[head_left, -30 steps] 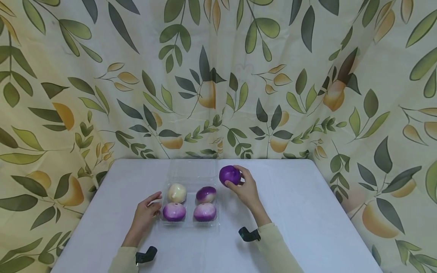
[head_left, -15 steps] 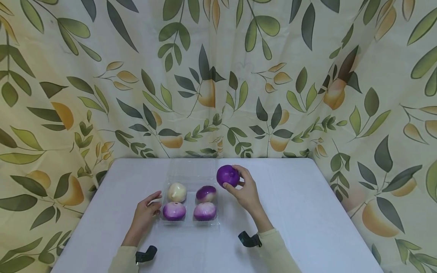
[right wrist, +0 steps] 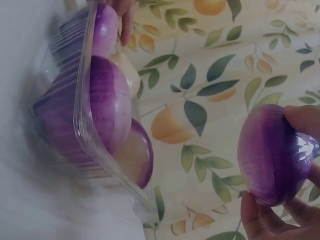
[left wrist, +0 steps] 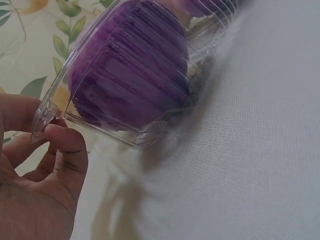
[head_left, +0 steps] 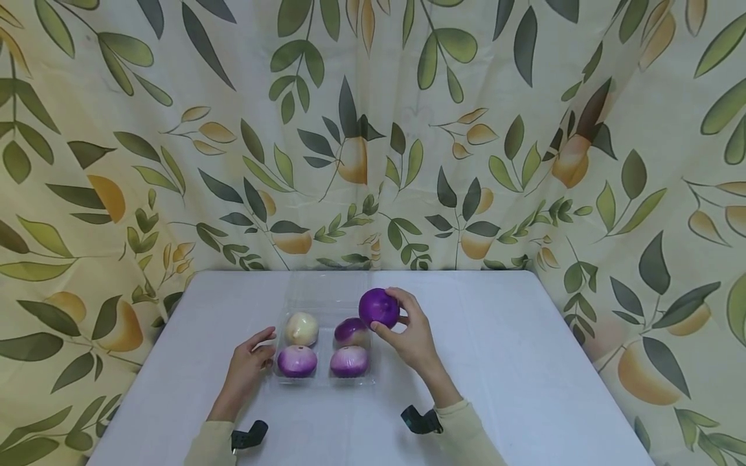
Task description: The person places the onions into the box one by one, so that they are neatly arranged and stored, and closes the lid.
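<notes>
A clear plastic clamshell box point(head_left: 324, 378) lies on the table with its lid folded back. Inside sit several onions: a pale one point(head_left: 302, 329) at back left, a purple-and-white one point(head_left: 351, 331) at back right, and two light purple ones in front, left point(head_left: 297, 361) and right point(head_left: 350, 361). Thumb and fingers of my left hand point(left wrist: 45, 170) pinch the box's rim at its left side. Above the box's back right part, my right hand point(head_left: 410, 330) holds a deep purple onion point(head_left: 379, 308) between thumb and fingers. That onion partly hides the back right one.
The clear lid point(head_left: 329, 288) lies flat behind the box. White cloth covers the table point(head_left: 495, 349). A leaf-patterned curtain point(head_left: 408, 162) hangs behind and at both sides. Each wrist wears a black camera, such as the left one point(head_left: 249, 435).
My right hand has moved left with the purple onion, from beside the box to above its back right part, dipping slightly lately. My left hand has stayed at the rim.
</notes>
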The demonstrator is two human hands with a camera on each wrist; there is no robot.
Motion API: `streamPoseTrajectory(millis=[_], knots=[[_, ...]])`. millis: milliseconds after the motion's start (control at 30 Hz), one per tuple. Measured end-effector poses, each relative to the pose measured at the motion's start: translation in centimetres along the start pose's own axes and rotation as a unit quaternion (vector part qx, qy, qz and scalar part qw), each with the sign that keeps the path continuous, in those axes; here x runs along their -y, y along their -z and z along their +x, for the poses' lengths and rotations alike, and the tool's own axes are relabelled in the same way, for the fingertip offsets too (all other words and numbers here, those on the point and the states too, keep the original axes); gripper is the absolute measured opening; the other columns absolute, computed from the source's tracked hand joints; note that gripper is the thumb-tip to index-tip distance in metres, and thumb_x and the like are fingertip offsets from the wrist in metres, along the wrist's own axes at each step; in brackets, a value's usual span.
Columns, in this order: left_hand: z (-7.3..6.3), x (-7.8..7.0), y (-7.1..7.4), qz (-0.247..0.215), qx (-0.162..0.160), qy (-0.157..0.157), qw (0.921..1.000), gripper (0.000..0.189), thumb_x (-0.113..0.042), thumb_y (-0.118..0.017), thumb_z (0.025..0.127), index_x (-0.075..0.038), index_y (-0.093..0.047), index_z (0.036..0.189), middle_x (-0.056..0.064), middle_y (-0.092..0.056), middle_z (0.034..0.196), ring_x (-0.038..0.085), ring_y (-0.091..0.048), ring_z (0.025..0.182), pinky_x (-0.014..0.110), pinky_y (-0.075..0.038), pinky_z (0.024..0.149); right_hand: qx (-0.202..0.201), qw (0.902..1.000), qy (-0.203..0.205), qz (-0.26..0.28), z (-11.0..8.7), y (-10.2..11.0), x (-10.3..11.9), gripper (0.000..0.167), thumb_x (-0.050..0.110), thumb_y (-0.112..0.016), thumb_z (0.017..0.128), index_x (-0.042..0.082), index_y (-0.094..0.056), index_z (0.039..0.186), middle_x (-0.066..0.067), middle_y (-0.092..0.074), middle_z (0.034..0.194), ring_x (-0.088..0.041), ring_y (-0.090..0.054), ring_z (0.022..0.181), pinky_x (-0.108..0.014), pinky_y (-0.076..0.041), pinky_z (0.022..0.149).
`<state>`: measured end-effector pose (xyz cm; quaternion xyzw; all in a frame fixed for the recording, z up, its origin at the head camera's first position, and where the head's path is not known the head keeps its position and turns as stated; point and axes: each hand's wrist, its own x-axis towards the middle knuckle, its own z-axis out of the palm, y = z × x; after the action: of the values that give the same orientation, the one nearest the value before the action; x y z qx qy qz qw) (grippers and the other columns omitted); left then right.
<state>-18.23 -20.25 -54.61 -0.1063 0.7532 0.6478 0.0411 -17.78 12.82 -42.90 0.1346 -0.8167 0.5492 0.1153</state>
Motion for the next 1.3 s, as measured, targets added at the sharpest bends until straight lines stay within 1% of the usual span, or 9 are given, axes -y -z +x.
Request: streamPoseTrajectory(millis=[33,133,267,467,667,733,833,1033,1300], knots=[[0.0,0.0,0.0,-0.002,0.000,0.000,1.0000,0.048,-0.005,-0.052,0.097,-0.006,-0.046,0.145,0.015,-0.048,0.141,0.004,-0.056,0.087,0.021,-0.051,0.073,0.001,1.0000,0.002,0.000,-0.1,-0.1,0.0,0.065,0.007,-0.081,0.078,0.001,-0.052,0.135,-0.020,-0.050,0.141,-0.035,-0.054,0.119,-0.040,-0.054,0.090],[0.0,0.1,-0.1,-0.005,0.001,0.000,1.0000,0.048,-0.004,-0.052,0.097,-0.006,-0.046,0.145,0.015,-0.049,0.141,0.004,-0.056,0.085,0.021,-0.051,0.074,0.000,1.0000,0.009,0.002,-0.1,-0.7,-1.2,0.066,0.008,-0.081,0.077,0.003,-0.052,0.136,-0.020,-0.049,0.143,-0.036,-0.054,0.122,-0.039,-0.055,0.090],[0.0,0.2,-0.1,-0.008,-0.001,0.000,1.0000,0.048,-0.004,-0.052,0.097,-0.006,-0.047,0.144,0.014,-0.049,0.140,0.004,-0.056,0.085,0.021,-0.051,0.074,0.002,0.9998,0.019,0.008,0.0,-1.6,-3.0,0.067,0.012,-0.083,0.076,0.012,-0.054,0.136,-0.014,-0.049,0.144,-0.033,-0.053,0.126,-0.041,-0.054,0.091],[0.1,0.3,-0.1,-0.006,-0.002,-0.005,1.0000,0.048,-0.004,-0.052,0.096,-0.005,-0.047,0.144,0.014,-0.050,0.139,0.003,-0.056,0.085,0.020,-0.051,0.074,0.010,0.9990,0.040,0.015,-0.1,-2.3,-3.1,0.064,0.021,-0.084,0.076,0.021,-0.055,0.133,-0.006,-0.050,0.143,-0.028,-0.053,0.127,-0.038,-0.054,0.091],[0.1,0.3,-0.2,-0.002,-0.003,-0.007,1.0000,0.048,-0.004,-0.052,0.096,-0.006,-0.047,0.144,0.014,-0.050,0.139,0.004,-0.057,0.085,0.019,-0.051,0.074,0.027,0.9992,0.031,0.004,-0.4,-3.0,-2.9,0.063,0.028,-0.082,0.077,0.026,-0.054,0.134,-0.003,-0.049,0.144,-0.025,-0.053,0.127,-0.037,-0.054,0.091],[0.1,0.3,-0.2,-0.003,-0.003,-0.006,1.0000,0.048,-0.004,-0.052,0.096,-0.006,-0.047,0.144,0.014,-0.050,0.139,0.004,-0.057,0.085,0.019,-0.051,0.073,0.030,0.9990,0.034,0.005,-0.5,-3.2,-2.8,0.063,0.027,-0.082,0.077,0.025,-0.054,0.134,-0.004,-0.049,0.144,-0.027,-0.053,0.127,-0.040,-0.054,0.091],[0.1,0.3,-0.2,-0.007,-0.003,-0.005,1.0000,0.048,-0.004,-0.051,0.096,-0.005,-0.047,0.144,0.014,-0.050,0.139,0.004,-0.056,0.084,0.019,-0.050,0.073,0.032,0.9986,0.042,0.005,-0.7,-3.5,-2.9,0.064,0.026,-0.082,0.077,0.023,-0.054,0.134,-0.006,-0.049,0.144,-0.028,-0.053,0.126,-0.040,-0.055,0.090],[0.0,0.3,-0.2,-0.014,-0.002,-0.009,0.9999,0.048,-0.003,-0.052,0.096,-0.005,-0.047,0.144,0.015,-0.050,0.138,0.004,-0.056,0.083,0.019,-0.050,0.071,0.038,0.9980,0.050,0.006,-0.7,-4.4,-2.9,0.064,0.025,-0.082,0.076,0.022,-0.055,0.134,-0.005,-0.050,0.142,-0.025,-0.053,0.126,-0.033,-0.054,0.088],[0.0,0.3,-0.2,-0.010,-0.001,-0.013,0.9999,0.047,-0.003,-0.051,0.096,-0.006,-0.048,0.143,0.015,-0.050,0.138,0.005,-0.056,0.083,0.019,-0.050,0.070,0.063,0.9966,0.052,0.011,-0.6,-5.8,-2.7,0.064,0.029,-0.081,0.077,0.021,-0.054,0.135,-0.005,-0.050,0.142,-0.024,-0.054,0.125,-0.034,-0.053,0.090]])
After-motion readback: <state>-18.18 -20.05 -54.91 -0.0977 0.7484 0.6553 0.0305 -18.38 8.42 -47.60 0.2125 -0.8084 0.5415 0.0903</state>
